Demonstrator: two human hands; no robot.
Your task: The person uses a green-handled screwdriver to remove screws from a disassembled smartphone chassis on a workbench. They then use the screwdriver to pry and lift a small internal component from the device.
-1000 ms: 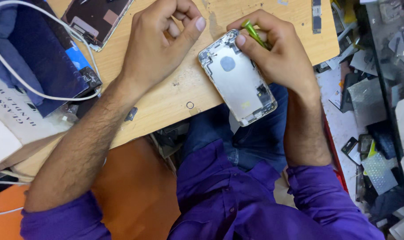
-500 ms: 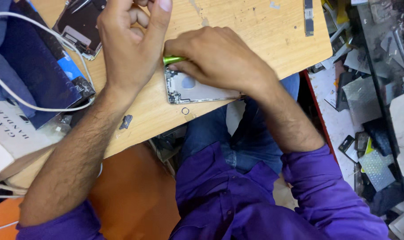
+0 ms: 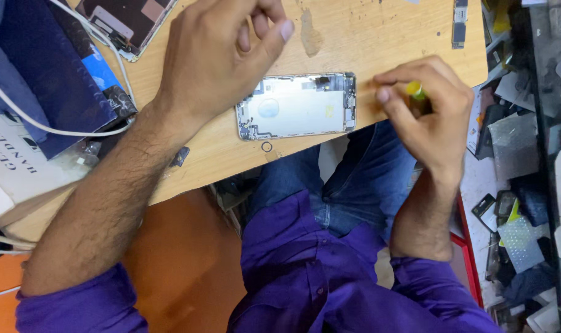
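At centre frame, an opened silver phone housing [image 3: 298,106] was seen lying flat on the wooden table [image 3: 391,37], inner side up, long axis running left to right. A pale metal interior was shown, with a round mark toward its left end and small dark components along the top edge and both short ends. No screen was fitted to it. A small ring-shaped part [image 3: 266,147] was noted on the wood just below its lower left corner.

The left hand [image 3: 216,58] was held above the table at upper centre, just left of and above the housing, fingers curled loosely inward; whether anything was pinched could not be told, and no contact with the housing was seen. The right hand [image 3: 431,114] was placed just right of the housing, near the table's edge, fingers closed around a small yellow-green tool [image 3: 415,90], of which only a short part was visible.

The table was light wood, scuffed and stained, with a brownish patch at upper centre. A detached phone screen panel [image 3: 129,21] was lying at upper left, next to a dark blue package [image 3: 43,74] crossed by a white cable [image 3: 46,126]. A small dark strip part [image 3: 459,24] was seen at upper right. Scattered phone parts [image 3: 515,228] were spread over the area at right frame. Purple sleeves, blue jeans and an orange floor were visible in the lower frame.
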